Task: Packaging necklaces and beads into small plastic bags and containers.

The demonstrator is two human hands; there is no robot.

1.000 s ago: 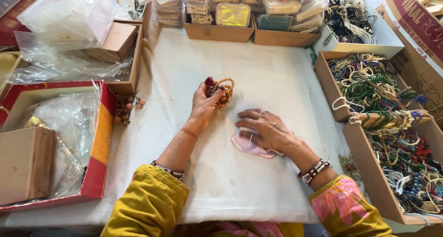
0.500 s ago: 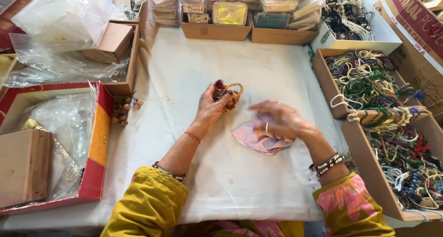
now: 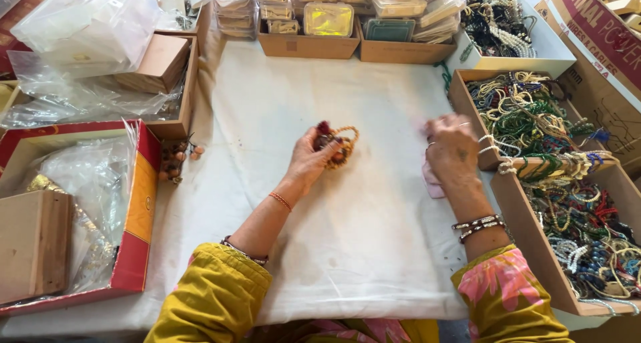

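1. While the left hand (image 3: 312, 157) clamps its fingers on a coiled string of brown and gold beads (image 3: 339, 144) at the white cloth's (image 3: 334, 249) middle, nothing about it looks finished.
2. Right of the beads, the right hand (image 3: 453, 148) rests on a pink pouch (image 3: 432, 181), fingers loosely together.
3. Farther right, open cardboard boxes (image 3: 527, 243) hold tangled bead strings; beyond, clear lidded tubs (image 3: 328, 19) sit stacked.

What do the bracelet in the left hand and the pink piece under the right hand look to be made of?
Bracelet: looks like round wooden or seed beads, matte tan-brown, with a dark red tassel, held by the left hand. Pink piece: probably thin soft cloth or a pouch; it lies limp and flat beneath the right hand, mostly hidden.
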